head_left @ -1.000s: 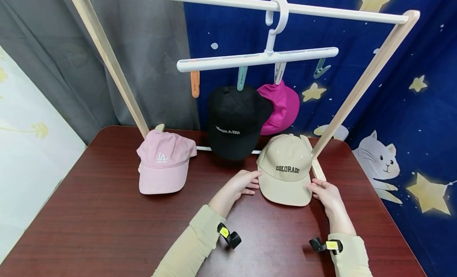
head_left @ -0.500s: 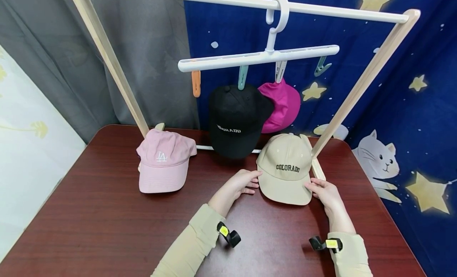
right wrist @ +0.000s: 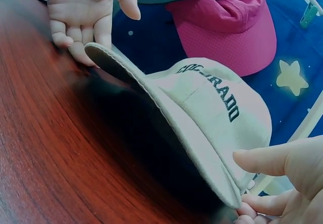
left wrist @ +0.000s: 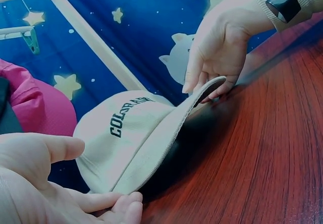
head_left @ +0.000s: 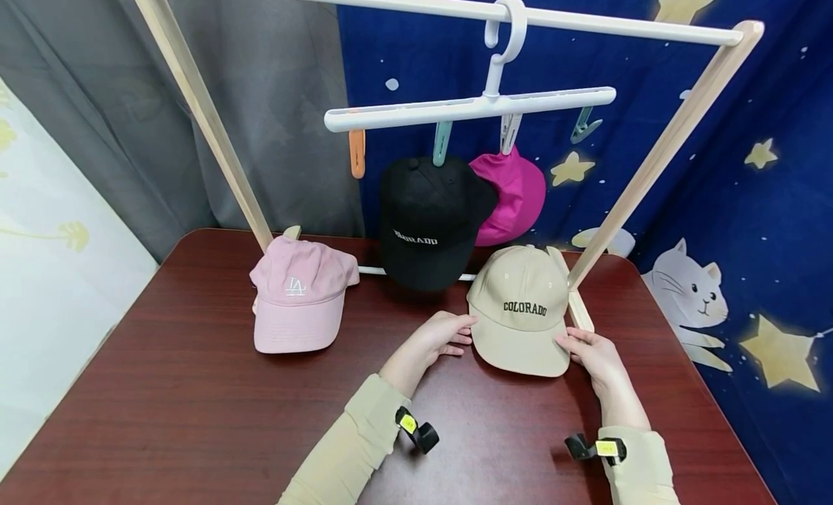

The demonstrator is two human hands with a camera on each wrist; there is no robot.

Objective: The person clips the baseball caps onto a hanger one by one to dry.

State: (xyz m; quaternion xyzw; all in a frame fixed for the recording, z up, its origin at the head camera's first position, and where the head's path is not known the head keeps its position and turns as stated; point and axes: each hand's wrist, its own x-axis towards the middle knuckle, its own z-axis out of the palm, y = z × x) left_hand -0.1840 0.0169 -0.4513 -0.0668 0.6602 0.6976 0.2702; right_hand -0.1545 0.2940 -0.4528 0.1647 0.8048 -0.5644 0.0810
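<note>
Cap (head_left: 519, 324), beige, held at sides by left hand (head_left: 441, 336), right hand (head_left: 595, 357).

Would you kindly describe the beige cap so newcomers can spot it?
On the dark red table stands a rack. By its right post, between the left hand and the right hand, is the cap: the only beige one, lettered COLORADO in black.

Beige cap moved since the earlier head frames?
No. In the head view, the beige cap shows no visible shift relative to the rack's right-hand wooden post.
</note>
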